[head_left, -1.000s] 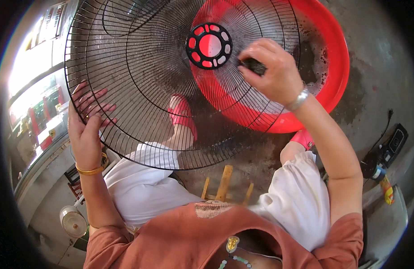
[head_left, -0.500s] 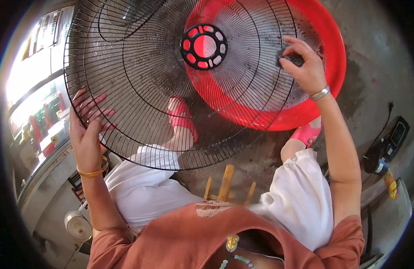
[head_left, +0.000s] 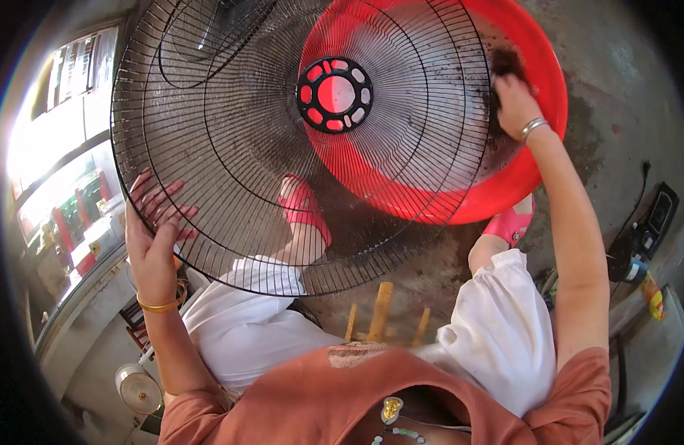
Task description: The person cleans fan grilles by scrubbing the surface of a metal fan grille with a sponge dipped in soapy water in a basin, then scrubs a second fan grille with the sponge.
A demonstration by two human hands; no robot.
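Note:
A large round black wire fan grille [head_left: 253, 159], with a black ring at its hub, is held up before me. My left hand [head_left: 155, 241] grips its lower left rim, the fingers behind the wires and the thumb near the edge. Past the grille's right side, my right hand [head_left: 515, 107] is inside the red basin [head_left: 551, 81]. A dark scrubbing pad [head_left: 507, 64] shows at its fingers, blurred. Sudsy, dirty water lies in the basin, and the grille overlaps the basin's left part.
My feet in pink sandals [head_left: 306, 204] stand on the wet concrete floor [head_left: 601, 96]. Wooden stool legs [head_left: 381, 311] show between my knees. On the right lies a black appliance part with a cord [head_left: 657, 219]. A small white fan [head_left: 139, 389] stands at lower left, near bright windows.
My right hand has left the grille's wires with the scrubbing pad and moved right into the basin. My left hand keeps its hold; the grille sits slightly lower in view.

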